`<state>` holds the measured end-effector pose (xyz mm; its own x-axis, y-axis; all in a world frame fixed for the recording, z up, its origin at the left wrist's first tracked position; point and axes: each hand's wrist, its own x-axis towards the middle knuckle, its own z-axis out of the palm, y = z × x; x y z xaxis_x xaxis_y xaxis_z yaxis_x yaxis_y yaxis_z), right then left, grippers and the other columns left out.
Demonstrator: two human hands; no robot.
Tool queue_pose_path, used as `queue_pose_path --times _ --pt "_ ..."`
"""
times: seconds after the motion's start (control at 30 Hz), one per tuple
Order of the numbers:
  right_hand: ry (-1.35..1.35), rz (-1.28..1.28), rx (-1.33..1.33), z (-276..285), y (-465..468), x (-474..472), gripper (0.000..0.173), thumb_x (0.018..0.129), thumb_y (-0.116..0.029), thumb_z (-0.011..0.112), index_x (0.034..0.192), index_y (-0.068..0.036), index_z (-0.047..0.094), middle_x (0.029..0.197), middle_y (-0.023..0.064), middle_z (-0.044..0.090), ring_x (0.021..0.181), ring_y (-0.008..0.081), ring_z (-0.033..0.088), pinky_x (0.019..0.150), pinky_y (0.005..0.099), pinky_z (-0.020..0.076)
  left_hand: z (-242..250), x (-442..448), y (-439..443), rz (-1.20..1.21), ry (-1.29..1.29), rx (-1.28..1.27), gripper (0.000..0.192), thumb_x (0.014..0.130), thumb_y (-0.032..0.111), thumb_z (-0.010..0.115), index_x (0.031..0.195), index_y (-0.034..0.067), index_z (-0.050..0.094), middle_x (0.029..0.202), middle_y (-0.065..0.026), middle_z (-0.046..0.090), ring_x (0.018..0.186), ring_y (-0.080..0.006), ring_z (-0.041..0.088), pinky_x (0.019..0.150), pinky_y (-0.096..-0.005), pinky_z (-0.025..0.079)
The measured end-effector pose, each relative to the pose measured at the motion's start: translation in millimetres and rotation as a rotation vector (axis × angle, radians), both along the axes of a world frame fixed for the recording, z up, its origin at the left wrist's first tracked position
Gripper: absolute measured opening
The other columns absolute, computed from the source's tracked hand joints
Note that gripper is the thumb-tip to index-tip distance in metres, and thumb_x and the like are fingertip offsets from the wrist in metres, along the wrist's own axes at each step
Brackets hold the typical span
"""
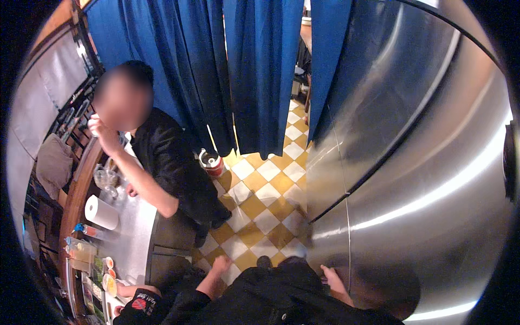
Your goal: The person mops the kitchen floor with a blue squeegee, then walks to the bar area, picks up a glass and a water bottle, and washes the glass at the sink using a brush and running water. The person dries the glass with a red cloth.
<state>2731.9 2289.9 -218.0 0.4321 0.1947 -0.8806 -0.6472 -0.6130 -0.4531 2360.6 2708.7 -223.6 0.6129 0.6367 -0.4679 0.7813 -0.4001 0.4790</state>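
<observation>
My left hand (pixel 222 264) hangs low over the tiled floor, its fingers curled in and no object visible in it. On the other side of my dark clothing, my right hand (pixel 334 280) is beside the stainless-steel panel (pixel 386 248). A small purplish patch shows under its fingers; whether it is a held thing or a reflection is unclear. To my left, another person's arm in a black sleeve with a red emblem (pixel 140 304) reaches to the worktop (pixel 128 239). A round tub of yellow food (pixel 109 284) is at that person's hand.
Ahead on the left, a person in black (pixel 170 150) leans by the counter with one hand raised. A paper towel roll (pixel 101 212), squeeze bottles (pixel 79 248) and glasses (pixel 106 178) line it. Blue curtains (pixel 260 73) hang over the passage, a red-and-white bucket (pixel 211 162) beneath.
</observation>
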Motion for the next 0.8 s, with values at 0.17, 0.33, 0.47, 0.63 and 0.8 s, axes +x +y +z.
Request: queue_pose_path --times 0.17,0.33,0.47,0.63,0.8 --pt "0.051 0.046 0.018 -41.4 29.1 39.3 0.045 0.088 -0.042 0.071 0.113 -0.006 0.063 0.097 0.0078 0.068 0.083 0.0233 0.064 0.073 0.0366 0.0546 13.7 124.6 72.7 0.185 -0.431 -0.118 0.029 0.090 0.034 0.069 0.104 0.009 0.072 0.093 -0.0136 0.074 0.083 -0.0269 0.073 0.076 -0.0402 0.057" --pt "0.186 0.218 -0.111 -84.2 172.0 179.5 0.045 0.089 -0.042 0.069 0.113 -0.004 0.063 0.095 0.0117 0.067 0.079 0.0260 0.065 0.070 0.0405 0.0559 0.1 149.4 99.0 0.022 -0.011 -0.007 0.037 0.092 0.043 0.063 0.103 0.008 0.070 0.095 -0.0140 0.074 0.089 -0.0312 0.072 0.082 -0.0438 0.057" --pt "0.147 0.276 -0.120 -75.5 383.3 332.5 0.045 0.091 -0.041 0.067 0.112 -0.002 0.062 0.093 0.0148 0.067 0.076 0.0281 0.065 0.067 0.0437 0.0570 15.9 104.5 65.3 0.506 0.259 -0.256 0.051 0.088 0.054 0.063 0.099 0.005 0.071 0.102 -0.0170 0.073 0.096 -0.0370 0.070 0.088 -0.0494 0.054" --pt "0.041 0.506 0.436 50.6 665.5 436.8 0.050 0.095 -0.038 0.064 0.128 -0.004 0.048 0.104 0.0241 0.067 0.092 0.0368 0.070 0.080 0.0475 0.0603 39.3 81.8 -8.0 0.801 0.391 -0.457 0.048 0.089 0.051 0.063 0.106 0.006 0.068 0.105 -0.0161 0.071 0.098 -0.0356 0.068 0.088 -0.0486 0.053" --pt "0.293 0.990 0.522 164.2 863.5 393.3 0.045 0.103 -0.033 0.054 0.137 -0.005 0.046 0.112 0.0263 0.067 0.102 0.0355 0.070 0.087 0.0444 0.0591 38.0 161.8 18.5 0.964 0.279 -0.424 0.047 0.090 0.048 0.064 0.112 0.007 0.066 0.108 -0.0152 0.069 0.099 -0.0343 0.067 0.089 -0.0478 0.052"
